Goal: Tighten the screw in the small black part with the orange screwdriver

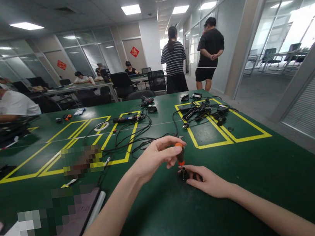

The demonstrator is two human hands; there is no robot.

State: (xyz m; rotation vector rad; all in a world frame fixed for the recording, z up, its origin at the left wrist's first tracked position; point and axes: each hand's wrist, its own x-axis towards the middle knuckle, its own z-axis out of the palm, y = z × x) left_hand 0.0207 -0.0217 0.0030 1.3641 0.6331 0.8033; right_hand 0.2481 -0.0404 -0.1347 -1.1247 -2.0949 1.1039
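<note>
My left hand (158,157) is closed around the top of a screwdriver (181,155) with an orange and dark handle. The screwdriver stands nearly upright, and its thin shaft points down at a small black part (184,174). Low on the green table, my right hand (206,181) is closed on that part, thumb and fingers to either side of it. The tip of the shaft meets the part, but exactly where it sits is too small to make out. What kind of part it is, I cannot tell.
Black cables (136,136) and a pen-shaped black tool (128,119) lie ahead on the green table (245,199). Black parts (200,112) are heaped at the far right, within yellow tape. A power drill (147,100) lies behind. A phone-like slab (70,228) is at left; a person (11,101) sits beyond.
</note>
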